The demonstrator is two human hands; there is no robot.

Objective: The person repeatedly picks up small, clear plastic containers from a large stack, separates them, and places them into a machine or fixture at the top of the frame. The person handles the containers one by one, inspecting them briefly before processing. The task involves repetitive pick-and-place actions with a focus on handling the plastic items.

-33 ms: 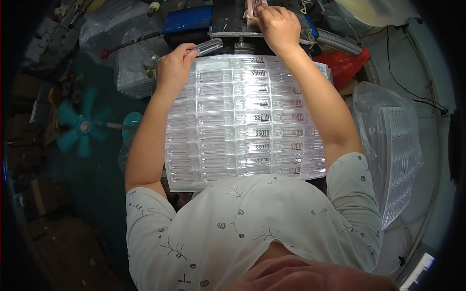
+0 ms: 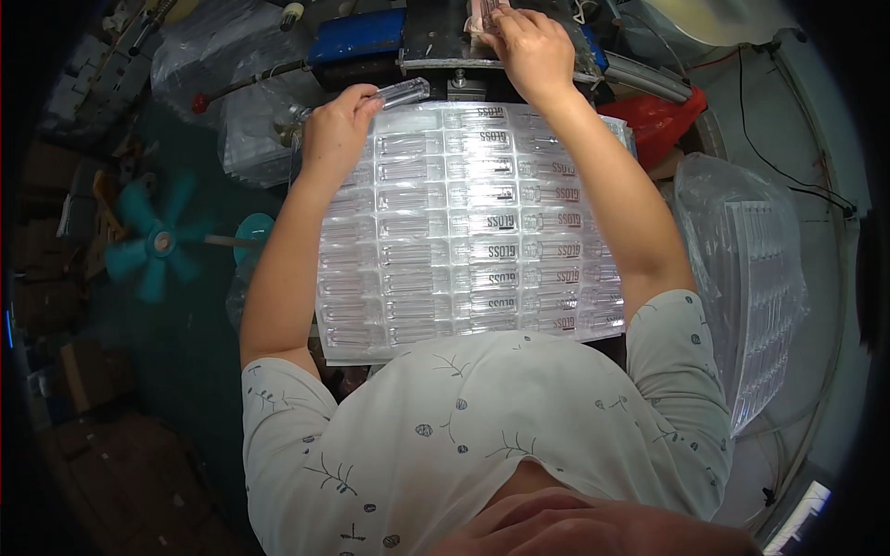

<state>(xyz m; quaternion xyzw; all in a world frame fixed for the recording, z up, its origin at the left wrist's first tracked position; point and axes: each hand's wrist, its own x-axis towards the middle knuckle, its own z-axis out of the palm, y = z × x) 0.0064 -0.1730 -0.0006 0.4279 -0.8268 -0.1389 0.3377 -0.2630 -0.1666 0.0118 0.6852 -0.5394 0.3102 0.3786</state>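
My left hand (image 2: 336,130) is closed round one end of a clear, slim plastic tube (image 2: 405,93), which points right over the far edge of the tray. Farther away, my right hand (image 2: 536,56) reaches to a dark machine bed (image 2: 431,46). Its fingers pinch at a clear tube (image 2: 490,13) lying in a pinkish holder (image 2: 476,23); the fingers partly hide it. Between my arms lies a clear plastic tray (image 2: 408,250) filled with rows of similar tubes, several bearing dark print on their right part.
A blue block (image 2: 360,37) sits beside the machine bed. To the right are a red plastic bag (image 2: 663,125) and bagged trays (image 2: 765,306). At left, a turquoise fan (image 2: 162,243) stands near clear plastic bags (image 2: 250,139). A rod with a red knob (image 2: 200,104) sticks out leftward.
The tube in my left hand has shifted very slightly to the right and down. My right hand has stayed at the holder.
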